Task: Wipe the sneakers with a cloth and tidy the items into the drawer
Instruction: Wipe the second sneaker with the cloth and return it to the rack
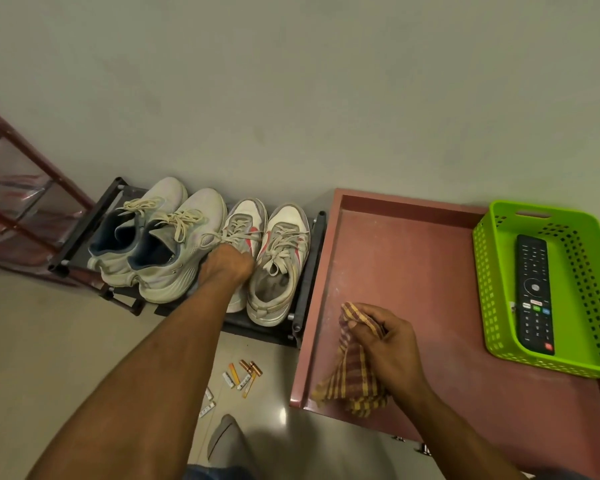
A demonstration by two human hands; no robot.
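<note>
Left hand on a sneaker, right hand bunching the cloth.

The left hand (pixel 226 266) is curling into the red-striped sneaker (pixel 245 237) on the rack (pixel 305 292), fingers hidden; the right hand (pixel 383 336) is pinching the checked cloth (pixel 349 379), thumb and fingers closed, over the open drawer (pixel 406 258).

A low black shoe rack (pixel 305 289) stood on the floor (pixel 66 341) against the wall, carrying four sneakers side by side: a pale grey pair (pixel 160 237) at the left and a white pair with red stripes (pixel 278 261) at the right. Just beside the rack, a reddish open drawer (pixel 395 258) held a green perforated basket (pixel 568 358) with a black remote control (pixel 534 289) lying in it. Several small batteries (pixel 239 377) lay scattered on the floor in front of the rack.
</note>
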